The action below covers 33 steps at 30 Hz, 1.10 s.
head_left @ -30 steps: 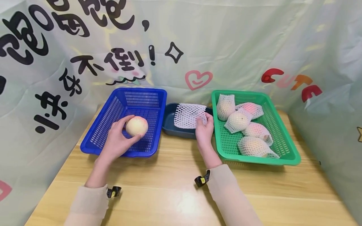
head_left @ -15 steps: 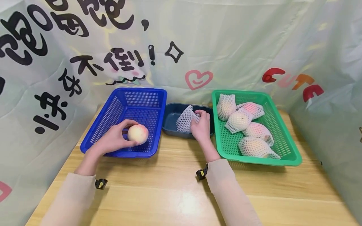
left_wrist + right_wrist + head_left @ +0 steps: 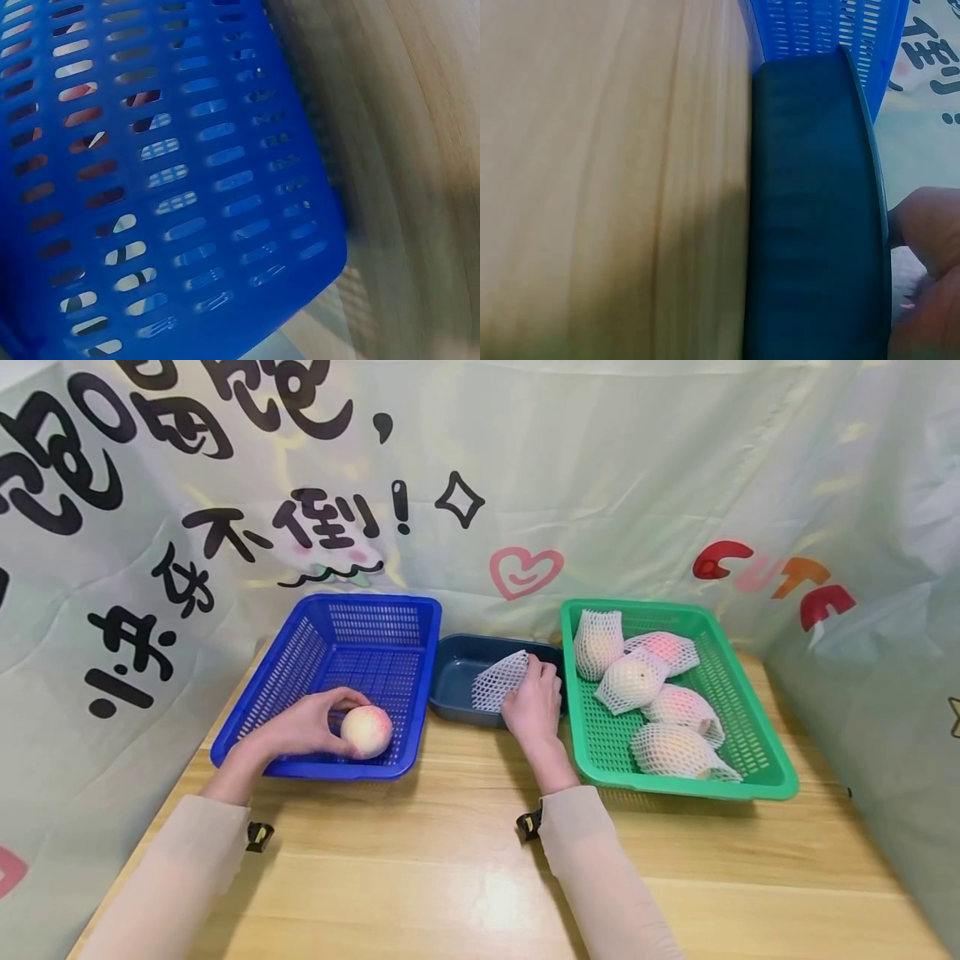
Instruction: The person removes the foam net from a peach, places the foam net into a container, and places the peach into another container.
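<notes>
A pale peach with a pink blush is held between the thumb and fingers of my left hand, low inside the front of the blue basket. The basket's slotted wall mostly screens that hand in the left wrist view. My right hand reaches into the dark teal tray and pinches a white foam net sleeve, which stands slanted and folded. In the right wrist view, part of the right hand shows beyond the tray's side wall; its fingertips are hidden.
A green basket on the right holds several peaches in white foam nets. The tray sits between both baskets on the wooden table. A printed cloth hangs behind and along the sides.
My left hand has lowered the peach toward the front of the blue basket. My right hand has gone down into the tray, and the flat net sleeve now looks folded and tilted.
</notes>
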{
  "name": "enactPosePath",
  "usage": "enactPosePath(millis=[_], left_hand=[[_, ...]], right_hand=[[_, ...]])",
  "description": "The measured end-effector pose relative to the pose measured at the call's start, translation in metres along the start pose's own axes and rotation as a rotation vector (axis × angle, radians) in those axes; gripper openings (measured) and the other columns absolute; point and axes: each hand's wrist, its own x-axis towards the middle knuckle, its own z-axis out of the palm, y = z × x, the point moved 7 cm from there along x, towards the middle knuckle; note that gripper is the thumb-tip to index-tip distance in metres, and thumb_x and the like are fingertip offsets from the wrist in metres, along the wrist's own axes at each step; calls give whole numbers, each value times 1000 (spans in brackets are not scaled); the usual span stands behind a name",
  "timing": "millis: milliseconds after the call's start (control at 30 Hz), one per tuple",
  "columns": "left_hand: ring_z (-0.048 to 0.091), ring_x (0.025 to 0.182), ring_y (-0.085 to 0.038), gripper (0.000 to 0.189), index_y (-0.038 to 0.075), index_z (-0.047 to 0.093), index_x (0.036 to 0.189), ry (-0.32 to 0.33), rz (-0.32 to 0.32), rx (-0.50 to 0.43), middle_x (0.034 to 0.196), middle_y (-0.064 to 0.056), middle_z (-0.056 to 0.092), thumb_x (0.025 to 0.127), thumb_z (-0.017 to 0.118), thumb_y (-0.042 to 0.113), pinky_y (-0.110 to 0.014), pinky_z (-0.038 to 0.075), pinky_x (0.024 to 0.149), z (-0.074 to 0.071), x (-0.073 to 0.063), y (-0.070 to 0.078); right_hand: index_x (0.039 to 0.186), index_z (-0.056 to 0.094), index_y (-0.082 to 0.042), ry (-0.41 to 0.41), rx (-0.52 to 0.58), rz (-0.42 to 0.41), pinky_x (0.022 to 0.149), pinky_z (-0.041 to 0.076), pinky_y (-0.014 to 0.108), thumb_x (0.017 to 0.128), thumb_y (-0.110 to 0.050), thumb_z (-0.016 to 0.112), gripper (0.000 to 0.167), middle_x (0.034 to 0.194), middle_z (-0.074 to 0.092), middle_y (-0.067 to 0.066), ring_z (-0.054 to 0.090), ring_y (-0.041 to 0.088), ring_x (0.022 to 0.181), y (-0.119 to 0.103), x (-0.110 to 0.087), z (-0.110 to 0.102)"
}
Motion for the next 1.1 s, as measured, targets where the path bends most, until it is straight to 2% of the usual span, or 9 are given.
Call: enactPosePath(millis=[200, 333, 400, 500, 600, 700, 800, 967, 1100], left_hand=[[65, 118, -31, 75, 11, 59, 133, -57, 2, -47, 131, -13, 67, 71, 97, 28, -53, 54, 96, 6, 3, -3], [65, 118, -32, 73, 8, 59, 133, -71, 10, -53, 130, -14, 68, 73, 96, 27, -53, 54, 97, 7, 3, -1], [65, 117, -31, 73, 8, 59, 132, -77, 6, -46, 130, -14, 68, 73, 96, 28, -54, 53, 98, 8, 3, -1], [65, 117, -30, 71, 9, 60, 131, -87, 0, -26, 129, -13, 69, 73, 96, 28, -53, 53, 97, 9, 4, -2], [64, 115, -28, 71, 10, 60, 131, -95, 2, -11, 128, -11, 69, 72, 96, 28, -51, 53, 96, 10, 5, -4], [65, 115, -28, 71, 9, 59, 131, -104, 17, -22, 127, -12, 70, 72, 96, 25, -50, 54, 95, 12, 6, -2], [65, 116, -30, 69, 6, 58, 131, -118, 42, -61, 128, -14, 69, 74, 95, 19, -50, 55, 96, 14, 6, -1], [63, 120, -34, 67, 2, 56, 132, -139, 62, -109, 130, -18, 67, 77, 92, 12, -50, 56, 97, 15, 6, -2], [61, 122, -36, 67, 0, 55, 134, -151, 66, -133, 132, -20, 65, 79, 91, 12, -50, 55, 97, 16, 5, -2]], right_hand=[[159, 24, 6, -124, -55, 68, 92, 52, 59, 101, -10, 48, 65, 142, 53, 31, 63, 50, 108, 4, 4, 6], [164, 6, 0, -176, -4, 115, 84, 53, 57, 98, -2, 50, 80, 156, 37, 30, 63, 50, 104, 7, 5, 8], [164, 5, -1, -177, 5, 112, 88, 52, 57, 95, 3, 54, 85, 160, 27, 31, 59, 51, 114, 7, 6, 8], [164, 13, -1, -179, -19, 96, 100, 48, 57, 92, 7, 59, 85, 165, 15, 29, 42, 51, 137, 6, 7, 9], [158, 33, 1, -178, -92, 37, 113, 40, 55, 92, 5, 62, 72, 165, 19, 29, 28, 48, 149, 3, 8, 11], [149, 52, 0, -187, -172, -34, 117, 37, 51, 97, -1, 57, 52, 158, 39, 25, 37, 42, 147, 0, 6, 12], [145, 59, -4, -218, -209, -78, 116, 38, 50, 104, -15, 53, 43, 152, 52, 18, 47, 38, 141, -1, 5, 14], [149, 57, -10, -292, -222, -71, 112, 42, 54, 106, -43, 54, 55, 155, 52, 12, 49, 36, 141, 0, 3, 19], [151, 55, -14, -339, -244, -71, 109, 45, 57, 105, -52, 53, 60, 158, 48, 11, 48, 36, 142, 0, 2, 23]])
